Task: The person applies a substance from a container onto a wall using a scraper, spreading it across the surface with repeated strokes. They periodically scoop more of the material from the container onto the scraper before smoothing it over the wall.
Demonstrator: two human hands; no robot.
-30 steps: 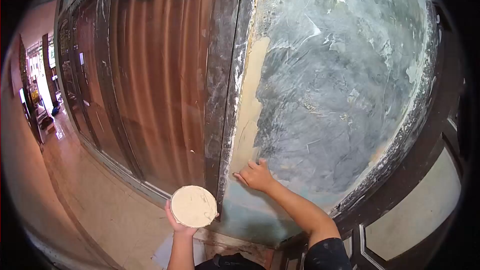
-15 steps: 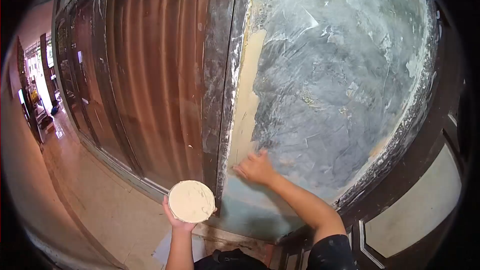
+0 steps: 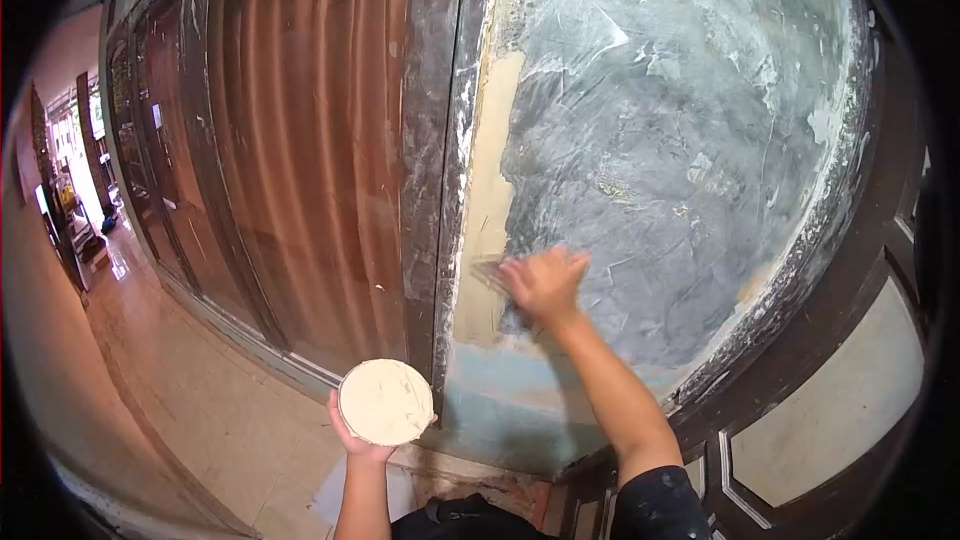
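My left hand (image 3: 350, 432) is wrapped round the side of a round tub (image 3: 386, 402), whose top shows a cream-coloured paste like wall putty. In my right hand (image 3: 548, 285) is a putty knife (image 3: 490, 272), its flat blade smeared by motion and lying against the wall. Under the blade runs an upright strip of cream putty (image 3: 492, 155) along the wall's left edge, beside the door frame. The rest of the wall (image 3: 640, 170) is patchy grey with white scuffs, turning blue-green near the bottom.
To the left stands a dark-framed glass door (image 3: 310, 170) with a brown curtain behind it. A dark panelled wooden door (image 3: 840, 380) is at the right. Below lies a tiled floor (image 3: 220, 390) with a pale sheet (image 3: 335, 495) near my left forearm.
My right hand has moved up the wall with the putty knife, and the cream strip now reaches lower. My left hand and the tub have barely moved.
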